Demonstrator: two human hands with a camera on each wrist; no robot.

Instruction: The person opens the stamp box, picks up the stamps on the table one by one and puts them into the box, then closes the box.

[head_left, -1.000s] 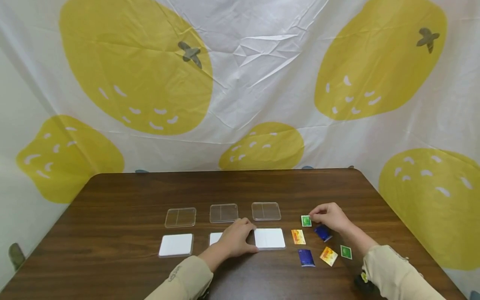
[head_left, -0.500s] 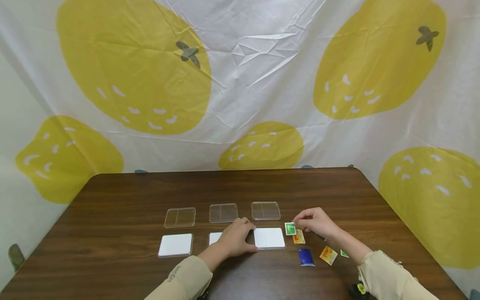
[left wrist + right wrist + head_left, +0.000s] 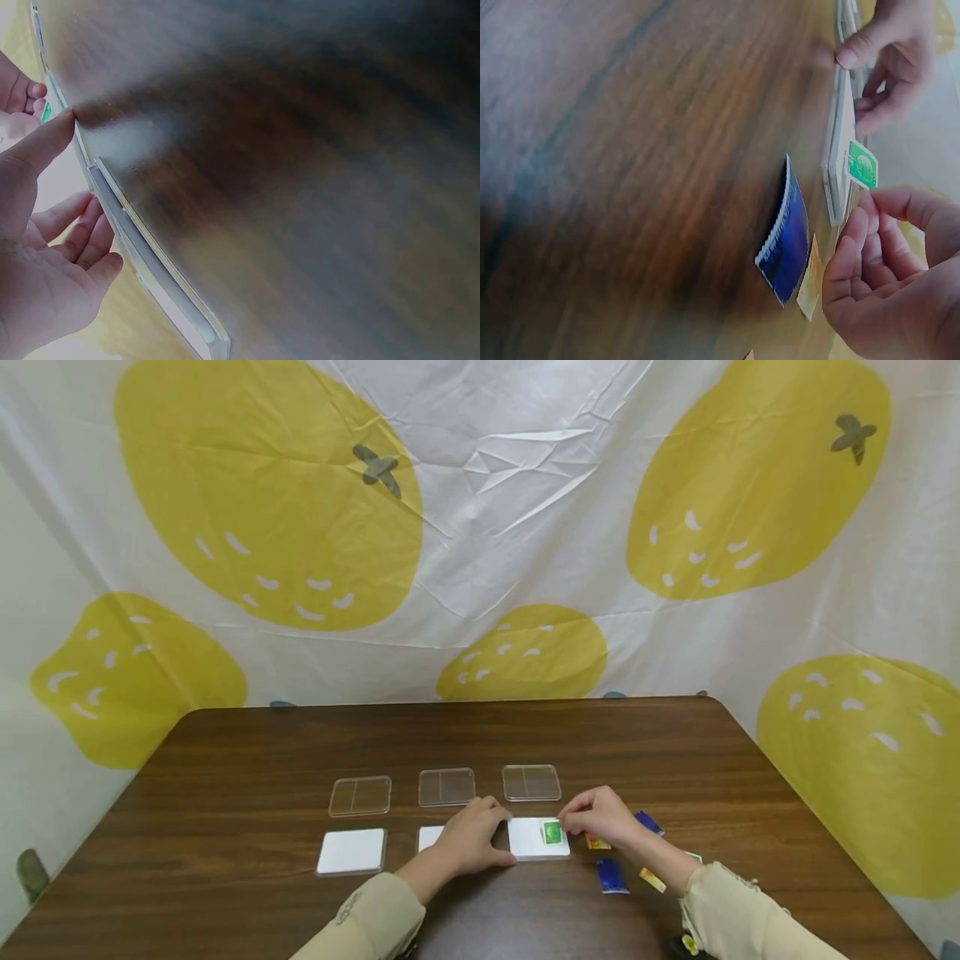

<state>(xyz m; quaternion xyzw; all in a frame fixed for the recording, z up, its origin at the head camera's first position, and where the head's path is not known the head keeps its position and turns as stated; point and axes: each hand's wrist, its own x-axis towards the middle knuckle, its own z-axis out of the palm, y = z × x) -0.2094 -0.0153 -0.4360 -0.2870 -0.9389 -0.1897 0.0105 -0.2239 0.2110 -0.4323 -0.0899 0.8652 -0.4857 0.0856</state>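
Brown wood-grain tabletop sits beneath my left hand, whose thumb and fingers grip the white case across its left end, presumably to stop it sliding. Over that case's right half, my right hand pinches the green paper square by its edge, which seems to leave its face uncovered.

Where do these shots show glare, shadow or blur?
Head: pale sheen low on the brown wood-grain table, bright creases on the white cloth with yellow fruit prints; left wrist: dark shadow across the table, overexposed left edge; right wrist: streaky, blurred wood grain, while the small green white-bordered paper square looks clearer.
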